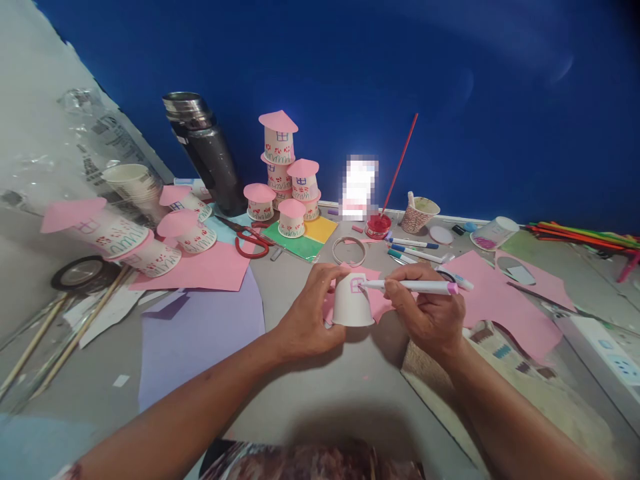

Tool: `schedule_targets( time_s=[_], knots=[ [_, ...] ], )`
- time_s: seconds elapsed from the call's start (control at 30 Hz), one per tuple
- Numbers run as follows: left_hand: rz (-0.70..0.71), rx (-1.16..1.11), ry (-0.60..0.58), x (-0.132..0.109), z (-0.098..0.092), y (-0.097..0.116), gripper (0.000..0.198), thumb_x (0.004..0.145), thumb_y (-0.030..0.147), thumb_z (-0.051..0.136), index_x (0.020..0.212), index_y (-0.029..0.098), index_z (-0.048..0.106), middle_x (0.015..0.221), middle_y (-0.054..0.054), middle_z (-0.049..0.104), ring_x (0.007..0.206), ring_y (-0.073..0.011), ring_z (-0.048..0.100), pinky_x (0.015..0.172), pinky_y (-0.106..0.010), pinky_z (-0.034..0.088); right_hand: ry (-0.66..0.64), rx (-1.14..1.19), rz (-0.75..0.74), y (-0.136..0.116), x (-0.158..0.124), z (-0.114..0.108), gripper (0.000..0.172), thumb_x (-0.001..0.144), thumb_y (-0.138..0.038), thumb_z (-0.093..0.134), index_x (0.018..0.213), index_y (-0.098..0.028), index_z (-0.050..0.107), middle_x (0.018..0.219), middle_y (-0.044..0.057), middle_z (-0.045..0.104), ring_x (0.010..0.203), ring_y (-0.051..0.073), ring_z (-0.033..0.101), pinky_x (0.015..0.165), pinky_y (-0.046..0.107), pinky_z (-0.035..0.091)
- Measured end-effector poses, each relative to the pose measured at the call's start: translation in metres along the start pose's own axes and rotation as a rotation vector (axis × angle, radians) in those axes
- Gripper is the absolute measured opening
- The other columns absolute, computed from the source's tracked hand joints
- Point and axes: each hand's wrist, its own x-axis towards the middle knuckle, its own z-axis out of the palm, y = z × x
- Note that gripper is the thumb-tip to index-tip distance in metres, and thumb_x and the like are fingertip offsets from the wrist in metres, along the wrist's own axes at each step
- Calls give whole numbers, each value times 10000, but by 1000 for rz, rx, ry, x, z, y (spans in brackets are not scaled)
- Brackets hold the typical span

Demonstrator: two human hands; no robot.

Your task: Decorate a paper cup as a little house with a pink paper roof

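White paper cup (353, 312) sits before me in the left hand (313, 303), over the pink paper (382, 308) near the middle of the bench (290, 393); whether its rim touches down, I cannot tell from my head view. That hand's grip spans the cup from the side, thumb low by the rim, fingers up near the base, which I judge steadies it and leaves the drawn face clear. The right hand (430, 307) has a narrow grip on a marker (427, 287), pinched toward its tip, probably for fine control. The cup is mouth down: narrow base up, wide rim below, long axis roughly upright in my view. The marker lies nearly level, tip pointing left at the purple window drawing (357, 285), pink end to the right. Beyond, the stacked decorated cups (273, 148) stand well apart from both hands, presumably out of harm's way.
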Motion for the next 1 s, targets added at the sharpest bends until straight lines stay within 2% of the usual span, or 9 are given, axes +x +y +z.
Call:
schedule_targets(
  time_s=[0.2, 0.43, 0.77, 1.0],
  knots=[
    [3, -2, 1, -1, 0, 0, 789, 684, 75, 681, 1410, 295, 465, 1347, -89, 536, 1272, -304, 546, 1025, -464, 552, -35, 0, 16, -2, -1, 1, 156, 944, -240, 633, 805, -240, 704, 709, 7, 757, 556, 146, 674, 505, 258, 503],
    [-13, -3, -2, -1, 0, -1, 806, 675, 81, 679, 1424, 291, 467, 1379, -92, 524, 1301, -308, 541, 1050, -460, 539, 28, -19, 45, -4, 2, -1, 160, 925, -218, 631, 771, -232, 672, 653, -14, 720, 506, 127, 627, 502, 246, 486],
    [-33, -12, -12, -1, 0, 0, 787, 686, 93, 686, 1414, 299, 469, 1378, -92, 528, 1308, -309, 542, 1038, -471, 555, 20, -34, 119, -2, 3, -2, 170, 904, -271, 634, 740, -240, 667, 650, -2, 707, 541, 148, 627, 515, 269, 478],
    [-14, -15, -9, 0, 0, 0, 779, 695, 94, 674, 1418, 298, 468, 1386, -88, 521, 1307, -301, 544, 1028, -453, 556, 21, -19, 108, -3, 3, -3, 166, 912, -260, 635, 751, -236, 667, 650, -6, 709, 525, 143, 619, 516, 268, 472]
  ],
)
